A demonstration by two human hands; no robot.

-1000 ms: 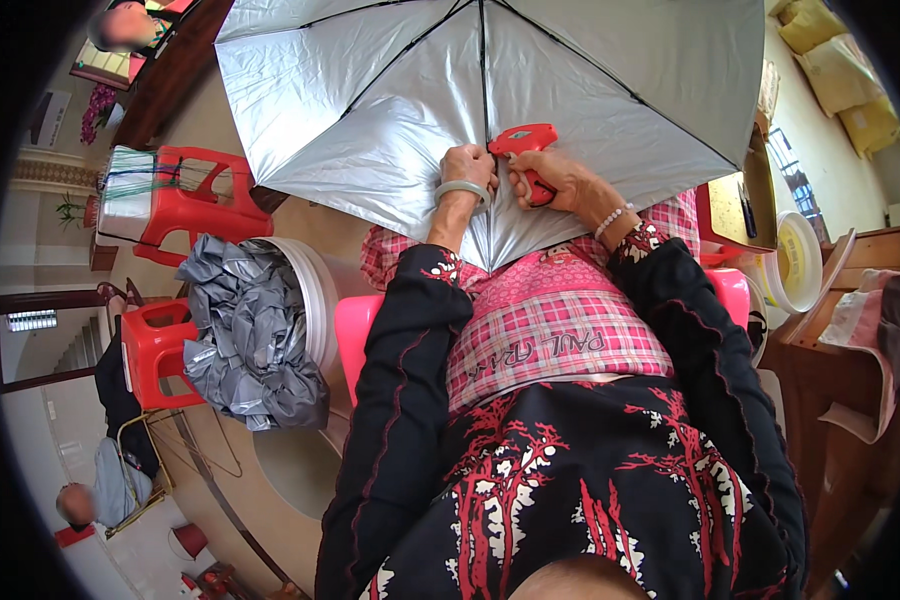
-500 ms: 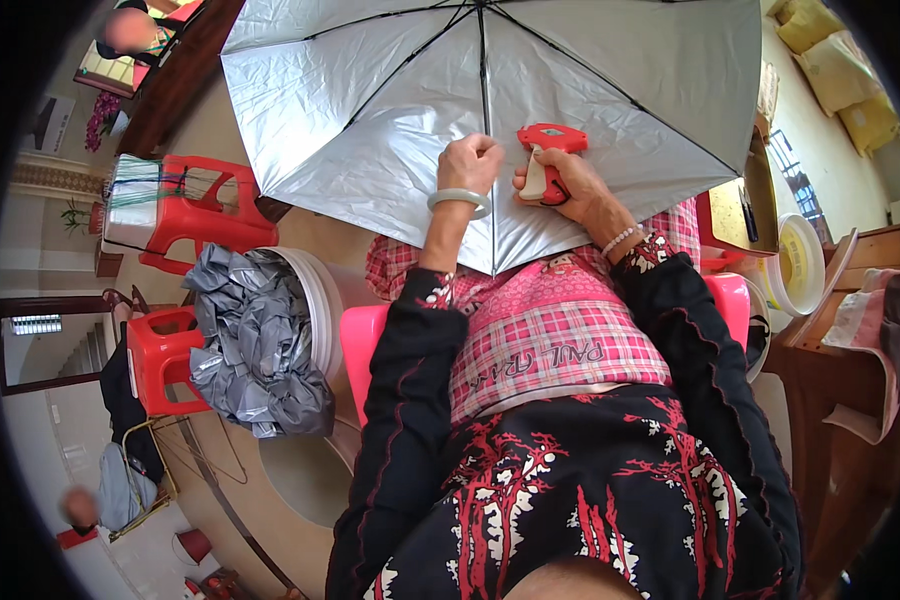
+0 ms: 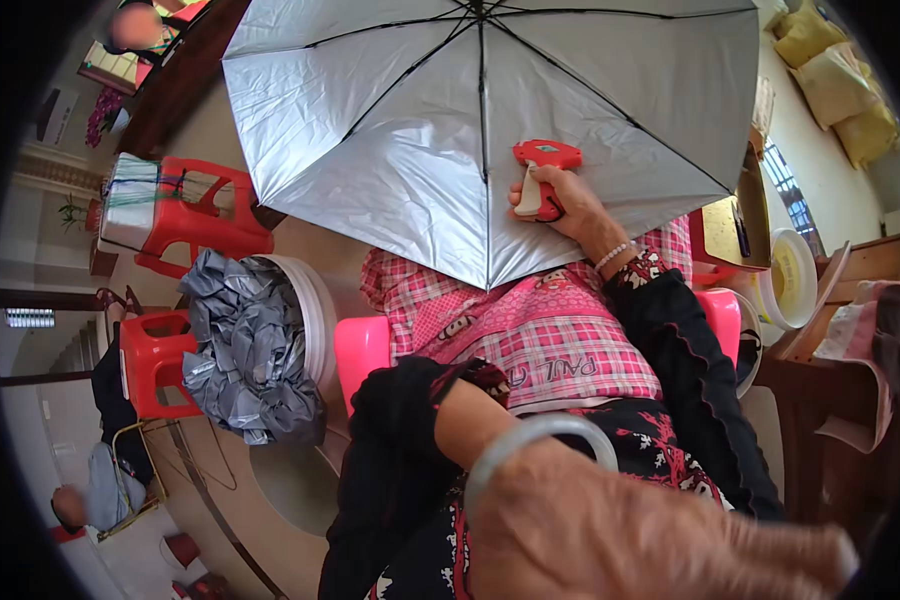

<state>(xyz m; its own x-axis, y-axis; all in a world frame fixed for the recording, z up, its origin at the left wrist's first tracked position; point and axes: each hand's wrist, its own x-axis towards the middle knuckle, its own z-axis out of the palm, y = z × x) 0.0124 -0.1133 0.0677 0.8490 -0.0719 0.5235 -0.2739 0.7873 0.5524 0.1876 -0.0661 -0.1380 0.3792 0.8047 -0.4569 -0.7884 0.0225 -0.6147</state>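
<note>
An opened umbrella spreads over my lap with its silver inner side and thin dark ribs showing. My right hand is wrapped round a red and white hand-held tool in front of the silver cloth, right of the middle rib. The tool's exact kind is unclear. My left hand, with a pale bangle on its wrist, is raised close to the camera and stretches across to the right. Motion smears its fingers, so whether they hold anything does not show. A pink checked apron covers my lap below the umbrella.
At left stand a white bucket heaped with crumpled silver-grey cloth and red stools. A yellow-lined tub and wooden furniture are at right. Another person sits far left.
My left hand has left the umbrella's middle rib and come back toward the camera, down and to the right. My right hand stays by the umbrella with the red and white tool.
</note>
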